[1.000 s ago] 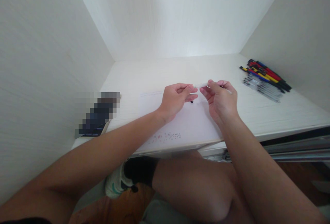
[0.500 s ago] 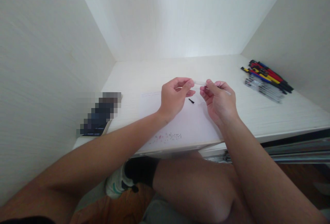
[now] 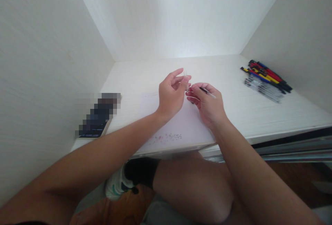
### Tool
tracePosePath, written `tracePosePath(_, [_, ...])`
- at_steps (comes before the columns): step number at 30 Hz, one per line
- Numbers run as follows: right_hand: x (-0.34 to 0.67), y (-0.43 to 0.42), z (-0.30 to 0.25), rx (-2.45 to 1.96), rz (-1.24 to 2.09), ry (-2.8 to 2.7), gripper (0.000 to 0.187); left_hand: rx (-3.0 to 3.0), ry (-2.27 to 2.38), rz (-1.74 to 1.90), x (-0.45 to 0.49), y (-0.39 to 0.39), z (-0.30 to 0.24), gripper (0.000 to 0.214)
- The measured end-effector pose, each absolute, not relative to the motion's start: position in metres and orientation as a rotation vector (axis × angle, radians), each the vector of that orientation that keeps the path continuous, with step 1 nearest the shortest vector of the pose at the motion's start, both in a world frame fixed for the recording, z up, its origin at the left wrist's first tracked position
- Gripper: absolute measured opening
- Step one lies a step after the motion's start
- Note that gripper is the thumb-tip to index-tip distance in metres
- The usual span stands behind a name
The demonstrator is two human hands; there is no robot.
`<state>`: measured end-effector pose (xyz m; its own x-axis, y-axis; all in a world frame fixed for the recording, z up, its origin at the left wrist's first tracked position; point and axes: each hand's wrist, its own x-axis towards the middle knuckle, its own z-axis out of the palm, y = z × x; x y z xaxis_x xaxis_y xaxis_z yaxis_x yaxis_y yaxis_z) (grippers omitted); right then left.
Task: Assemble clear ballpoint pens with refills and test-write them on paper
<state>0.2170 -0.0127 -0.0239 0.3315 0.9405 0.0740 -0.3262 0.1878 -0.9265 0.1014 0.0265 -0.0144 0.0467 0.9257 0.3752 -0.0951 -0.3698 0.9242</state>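
Between thumb and fingers, my left hand (image 3: pixel 172 92) pinches a clear pen barrel (image 3: pixel 186 81), turned nearly upright. My right hand (image 3: pixel 207 102) is closed around a thin pen refill (image 3: pixel 208 93), dark at one part and whitish toward its outer end. Its fingertips are close to the barrel's lower end; whether they touch it I cannot tell. Both hands are over a white sheet of paper (image 3: pixel 181 124) with small coloured marks along its near edge. A small black piece (image 3: pixel 192 102) lies on the sheet, mostly hidden by my right fingers.
At the right of the white desktop (image 3: pixel 135 76) lie several coloured pens (image 3: pixel 271 74) and, in front of them, several clear pens (image 3: pixel 263 88). A blurred-out phone (image 3: pixel 100 118) rests at the left. Panels enclose the desk at the left, back and right. My legs are below the front edge.
The clear barrel has turned from lying level between my hands to nearly upright in my left hand. My right hand has shifted left, now partly covering the small black piece.
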Motion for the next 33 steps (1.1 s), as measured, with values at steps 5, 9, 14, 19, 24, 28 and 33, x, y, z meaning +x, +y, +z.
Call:
tracePosePath(5, [0.236,-0.008,-0.017,-1.001,0.957,-0.782,0.016,1.327,0.84,1.388,0.102,0.026,-0.015,0.026])
tracePosePath(9, [0.247,-0.01,-0.009,-1.034,0.877,-0.841,0.034,1.366,0.845,1.241,0.101,0.022,-0.017,0.023])
tracePosePath(14, [0.249,-0.015,-0.003,-1.073,0.801,-0.954,0.053,1.463,0.873,1.081,0.101,0.019,-0.02,0.022])
tracePosePath(19, [0.246,-0.013,-0.005,-1.069,0.791,-0.95,0.058,1.517,0.867,1.038,0.1,0.019,-0.019,0.021])
tracePosePath(24, [0.245,-0.012,-0.007,-1.109,0.76,-0.979,0.06,1.582,0.851,1.021,0.099,0.016,-0.016,0.021])
tracePosePath(28, [0.247,-0.011,-0.012,-1.109,0.743,-1.003,0.06,1.636,0.835,1.032,0.099,0.014,-0.015,0.022])
tracePosePath(33, [0.25,-0.008,-0.019,-1.133,0.686,-1.092,0.06,1.705,0.801,1.054,0.1,0.013,-0.015,0.019])
